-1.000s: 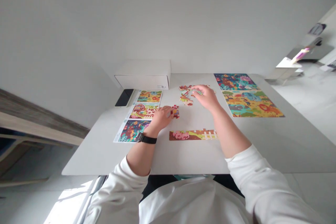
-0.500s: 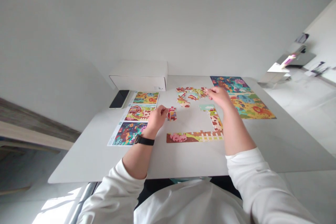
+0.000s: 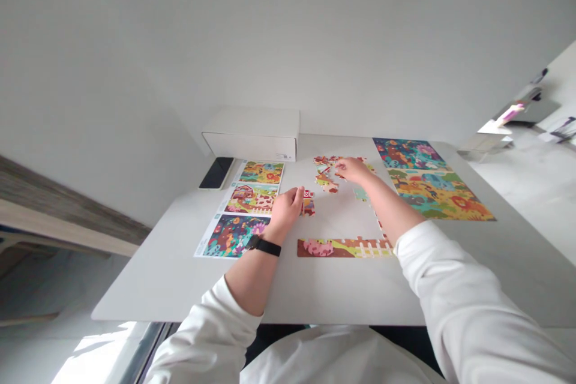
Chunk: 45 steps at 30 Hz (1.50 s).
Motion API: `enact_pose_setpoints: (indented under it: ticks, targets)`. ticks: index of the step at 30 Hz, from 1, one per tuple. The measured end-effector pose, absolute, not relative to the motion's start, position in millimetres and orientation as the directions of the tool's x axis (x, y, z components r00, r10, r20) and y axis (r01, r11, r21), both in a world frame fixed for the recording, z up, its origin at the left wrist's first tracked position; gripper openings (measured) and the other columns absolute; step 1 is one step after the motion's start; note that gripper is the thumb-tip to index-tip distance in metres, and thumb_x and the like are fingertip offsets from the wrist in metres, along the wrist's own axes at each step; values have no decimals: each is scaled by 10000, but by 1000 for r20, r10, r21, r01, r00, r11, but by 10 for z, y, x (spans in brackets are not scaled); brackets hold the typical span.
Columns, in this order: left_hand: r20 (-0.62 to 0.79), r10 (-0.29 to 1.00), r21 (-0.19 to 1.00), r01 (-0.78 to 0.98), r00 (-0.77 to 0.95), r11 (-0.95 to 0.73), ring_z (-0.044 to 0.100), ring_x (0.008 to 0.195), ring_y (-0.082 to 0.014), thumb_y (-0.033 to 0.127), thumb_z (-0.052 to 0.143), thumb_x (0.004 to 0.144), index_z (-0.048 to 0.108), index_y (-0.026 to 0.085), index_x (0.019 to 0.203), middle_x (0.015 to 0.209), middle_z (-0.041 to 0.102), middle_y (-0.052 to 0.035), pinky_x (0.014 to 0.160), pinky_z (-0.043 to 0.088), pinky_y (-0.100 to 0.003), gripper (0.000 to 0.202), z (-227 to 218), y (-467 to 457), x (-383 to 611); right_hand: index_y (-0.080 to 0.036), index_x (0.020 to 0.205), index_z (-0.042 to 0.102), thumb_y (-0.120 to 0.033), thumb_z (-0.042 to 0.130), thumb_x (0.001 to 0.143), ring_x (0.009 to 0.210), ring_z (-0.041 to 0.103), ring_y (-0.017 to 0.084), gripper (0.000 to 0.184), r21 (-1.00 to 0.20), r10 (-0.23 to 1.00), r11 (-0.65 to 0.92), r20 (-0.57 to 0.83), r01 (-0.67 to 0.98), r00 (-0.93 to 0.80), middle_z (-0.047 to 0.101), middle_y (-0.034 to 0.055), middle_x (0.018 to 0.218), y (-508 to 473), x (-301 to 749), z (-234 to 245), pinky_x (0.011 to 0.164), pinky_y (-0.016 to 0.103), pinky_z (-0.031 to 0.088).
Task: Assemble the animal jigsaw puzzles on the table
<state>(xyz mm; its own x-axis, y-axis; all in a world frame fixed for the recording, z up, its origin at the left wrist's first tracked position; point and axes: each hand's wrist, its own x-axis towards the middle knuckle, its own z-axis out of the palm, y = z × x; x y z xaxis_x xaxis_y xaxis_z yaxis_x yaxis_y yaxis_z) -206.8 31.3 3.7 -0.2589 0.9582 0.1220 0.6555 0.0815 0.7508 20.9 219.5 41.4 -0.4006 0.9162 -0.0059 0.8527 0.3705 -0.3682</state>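
My left hand, with a black watch on its wrist, pinches a small red barn puzzle piece on the white table. My right hand reaches over a loose pile of puzzle pieces at mid-table, fingers curled onto them; what they grip is hidden. An assembled bottom strip of puzzle with pigs and a white fence lies near me, its right side running up under my right forearm.
A sheet of three reference pictures lies at the left, a black phone beyond it. A white box stands at the back. Two finished puzzles lie at the right. A shelf with objects is at far right.
My right hand moved left, from the pile's right edge to over its middle. The left hand stayed on the barn piece. The view shifted slightly.
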Motion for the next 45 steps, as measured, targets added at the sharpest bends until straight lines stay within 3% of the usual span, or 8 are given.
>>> enact_pose_setpoints:
  ticks: [5,12,18,23,28,33,37,45]
  targets:
    - [123,962,763,644,-245,66,468,626,-179,569,371,1088,507,234,708,621,529,-10,635,253,-313,525,11,319,-2056,-268,1224,846,-173,679,963,1136,748,241,324,-276,860,495,17,824,-511,821,82,1277,2441,-83,278,952,288,526]
    - [102,951,782,615,-291,104,544,648,-189,558,386,1102,594,235,746,656,608,-24,646,292,-306,524,-15,321,-2050,-262,1349,807,-183,820,876,1112,754,267,480,-238,845,507,-51,828,-532,801,109,1299,2679,-287,176,954,304,535]
    - [105,950,806,585,-295,92,588,674,-194,587,348,1110,614,234,761,687,654,-35,657,324,-302,563,-47,323,-2050,-251,1202,848,-187,858,835,1129,751,280,373,-264,857,496,-8,827,-516,802,114,1284,2746,-258,137,983,324,534]
    - [137,946,780,621,-293,80,519,638,-170,539,404,1100,582,228,742,654,600,-9,645,304,-300,507,-38,331,-2054,-236,1103,821,-138,770,857,993,753,250,269,-402,911,395,53,826,-410,830,91,1129,2576,-156,188,899,329,548]
    - [159,954,753,656,-253,49,457,601,-148,536,492,1060,557,222,713,603,527,23,629,299,-293,472,-48,353,-2075,-227,969,771,-253,760,854,875,721,217,118,-692,945,311,152,651,-289,800,54,971,2231,198,265,846,337,549]
    - [159,973,769,639,-167,-16,560,643,-159,482,594,1017,719,220,860,654,633,9,651,368,-279,330,-43,373,-2065,-229,984,747,-493,838,766,831,696,220,355,-925,949,202,103,321,-298,769,46,916,1533,675,305,746,334,538]
    - [180,973,795,603,-142,-59,626,670,-164,440,659,988,773,219,1005,714,706,-10,676,424,-269,248,20,319,-2000,-235,1059,761,-531,834,765,854,687,213,423,-966,964,115,53,230,-259,778,48,962,1011,828,256,721,319,516]
    - [156,987,864,489,-37,-118,609,688,-149,543,621,989,752,195,966,842,772,-49,633,420,-255,372,111,39,-1786,-241,1061,795,-547,788,817,880,706,226,391,-971,953,138,76,197,-294,806,50,997,722,627,18,825,359,557]
